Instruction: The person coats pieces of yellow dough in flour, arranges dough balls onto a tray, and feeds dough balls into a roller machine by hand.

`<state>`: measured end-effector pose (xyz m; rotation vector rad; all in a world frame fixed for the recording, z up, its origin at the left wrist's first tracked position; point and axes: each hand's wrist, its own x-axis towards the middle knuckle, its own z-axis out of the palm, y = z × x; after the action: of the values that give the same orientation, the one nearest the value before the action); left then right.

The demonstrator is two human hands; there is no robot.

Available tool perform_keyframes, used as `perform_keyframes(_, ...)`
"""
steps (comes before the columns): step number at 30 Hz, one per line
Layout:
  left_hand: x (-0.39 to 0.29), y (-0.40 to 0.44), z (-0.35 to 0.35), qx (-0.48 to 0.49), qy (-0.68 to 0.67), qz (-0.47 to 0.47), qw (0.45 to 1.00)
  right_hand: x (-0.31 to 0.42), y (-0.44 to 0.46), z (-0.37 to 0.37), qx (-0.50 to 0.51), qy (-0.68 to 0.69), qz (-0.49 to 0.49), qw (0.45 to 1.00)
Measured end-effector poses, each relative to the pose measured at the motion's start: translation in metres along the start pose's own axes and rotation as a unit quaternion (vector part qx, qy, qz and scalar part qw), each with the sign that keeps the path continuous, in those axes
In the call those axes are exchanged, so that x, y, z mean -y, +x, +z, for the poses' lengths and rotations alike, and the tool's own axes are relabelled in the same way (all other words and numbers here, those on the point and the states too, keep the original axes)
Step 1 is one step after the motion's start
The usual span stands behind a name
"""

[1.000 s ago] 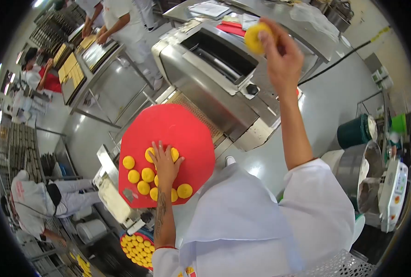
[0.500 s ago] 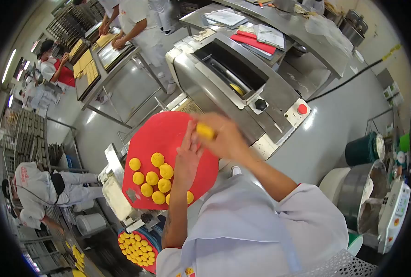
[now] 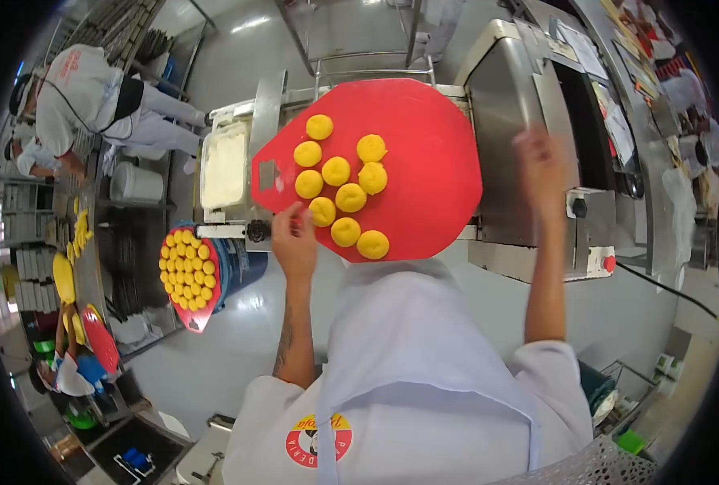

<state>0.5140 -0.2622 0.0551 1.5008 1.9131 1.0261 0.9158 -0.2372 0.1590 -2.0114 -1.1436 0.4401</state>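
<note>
Several round yellow dough balls (image 3: 351,197) lie on a red board (image 3: 432,153), mostly on its left half. My left hand (image 3: 295,242) is at the board's near left edge, fingers loosely bent and apart, beside the nearest dough ball (image 3: 321,212); whether they touch it I cannot make out. Off to the right, my right hand (image 3: 541,166) is over the steel machine (image 3: 501,137), smeared by motion, so its fingers and anything in them do not show clearly.
A second red board (image 3: 195,322) packed with yellow balls rests on a blue bin (image 3: 238,271) at lower left. A tray of white powder (image 3: 225,166) adjoins the main board. A red button (image 3: 608,264) sits on the machine's corner. A co-worker (image 3: 85,97) stands at far left.
My hands, together over the board with a yellow dough piece between them, are now apart: left by the balls, right over the machine. That piece is no longer visible there. The view has turned.
</note>
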Motion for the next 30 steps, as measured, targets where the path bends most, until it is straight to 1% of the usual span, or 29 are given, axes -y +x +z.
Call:
perform_keyframes(1, -0.004, -0.012, 0.001, 0.010, 0.044, 0.072, 0.996, 0.005, -0.026, 0.025, 0.094, -0.055, -0.063, 0.992)
perform_keyframes(2, 0.005, -0.019, 0.011, 0.014, 0.084, 0.147, 0.986, -0.025, -0.044, 0.076, 0.112, -0.059, -0.156, 0.980)
perform_keyframes(3, 0.016, -0.028, 0.019, 0.016, 0.124, 0.225, 0.966, -0.040, -0.063, 0.115, 0.188, -0.056, -0.156, 0.968)
perform_keyframes(4, 0.016, -0.038, 0.021, 0.068, 0.140, 0.231, 0.960, -0.041, -0.079, 0.142, 0.269, -0.071, -0.153, 0.948)
perform_keyframes(5, 0.013, -0.045, 0.024, 0.113, 0.158, 0.242, 0.951, -0.024, -0.092, 0.151, 0.287, -0.107, -0.156, 0.939)
perform_keyframes(6, 0.012, -0.046, 0.027, 0.111, 0.148, 0.252, 0.950, -0.009, -0.105, 0.158, 0.298, -0.142, -0.157, 0.931)
perform_keyframes(7, 0.013, -0.044, 0.029, 0.109, 0.138, 0.268, 0.947, -0.009, -0.115, 0.164, 0.301, -0.152, -0.184, 0.923)
perform_keyframes(8, 0.018, -0.043, 0.032, 0.147, 0.142, 0.228, 0.952, -0.011, -0.121, 0.171, 0.300, -0.162, -0.209, 0.916)
perform_keyframes(9, 0.023, -0.037, 0.031, 0.184, 0.147, 0.188, 0.953, 0.013, -0.124, 0.157, 0.356, -0.149, -0.214, 0.897)
perform_keyframes(10, 0.011, -0.031, 0.020, 0.177, 0.166, 0.218, 0.945, 0.034, -0.129, 0.143, 0.411, -0.140, -0.219, 0.874)
perform_keyframes(11, 0.001, -0.031, 0.009, 0.172, 0.184, 0.243, 0.937, 0.029, -0.137, 0.149, 0.406, -0.106, -0.242, 0.875)
perform_keyframes(12, 0.016, -0.028, 0.011, 0.186, 0.169, 0.283, 0.926, 0.022, -0.145, 0.155, 0.405, -0.075, -0.263, 0.872)
perform_keyframes(13, 0.034, -0.026, 0.014, 0.201, 0.155, 0.319, 0.913, 0.024, -0.150, 0.155, 0.405, -0.092, -0.268, 0.869)
perform_keyframes(14, 0.053, -0.026, 0.018, 0.212, 0.119, 0.330, 0.912, 0.025, -0.154, 0.156, 0.409, -0.109, -0.270, 0.865)
perform_keyframes(17, 0.090, -0.026, 0.029, 0.238, 0.029, 0.361, 0.901, 0.015, -0.157, 0.157, 0.451, -0.050, -0.251, 0.855)
perform_keyframes(18, 0.080, -0.025, 0.029, 0.221, 0.001, 0.337, 0.915, 0.014, -0.155, 0.154, 0.446, -0.014, -0.228, 0.865)
perform_keyframes(20, 0.035, -0.028, 0.020, 0.187, -0.054, 0.282, 0.939, 0.010, -0.152, 0.144, 0.436, 0.057, -0.179, 0.880)
perform_keyframes(21, 0.017, -0.025, 0.017, 0.187, -0.129, 0.198, 0.953, -0.010, -0.152, 0.154, 0.388, 0.149, -0.136, 0.900)
perform_keyframes(22, -0.001, -0.022, 0.014, 0.184, -0.203, 0.110, 0.955, -0.042, -0.153, 0.175, 0.335, 0.238, -0.091, 0.907)
perform_keyframes(23, -0.012, -0.017, 0.014, 0.180, -0.274, 0.020, 0.945, -0.064, -0.150, 0.183, 0.279, 0.325, -0.045, 0.903)
perform_keyframes(24, 0.002, 0.001, 0.027, 0.189, -0.362, 0.002, 0.913, -0.076, -0.142, 0.175, 0.271, 0.397, 0.035, 0.876)
perform_keyframes(25, 0.019, 0.022, 0.044, 0.197, -0.446, -0.017, 0.873, -0.089, -0.135, 0.166, 0.261, 0.464, 0.116, 0.839)
perform_keyframes(26, 0.007, 0.041, 0.054, 0.174, -0.371, 0.018, 0.912, -0.098, -0.131, 0.160, 0.249, 0.525, 0.196, 0.790)
perform_keyframes(27, -0.015, 0.067, 0.066, 0.151, -0.292, 0.053, 0.943, -0.095, -0.127, 0.147, 0.255, 0.545, 0.209, 0.771)
perform_keyframes(28, -0.030, 0.092, 0.082, 0.113, -0.109, 0.140, 0.978, -0.080, -0.122, 0.121, 0.262, 0.564, 0.223, 0.751)
perform_keyframes(29, -0.039, 0.109, 0.097, 0.071, 0.077, 0.220, 0.970, -0.065, -0.119, 0.097, 0.267, 0.583, 0.236, 0.730)
perform_keyframes(30, -0.047, 0.113, 0.107, 0.125, 0.140, 0.213, 0.959, -0.056, -0.117, 0.083, 0.267, 0.588, 0.222, 0.731)
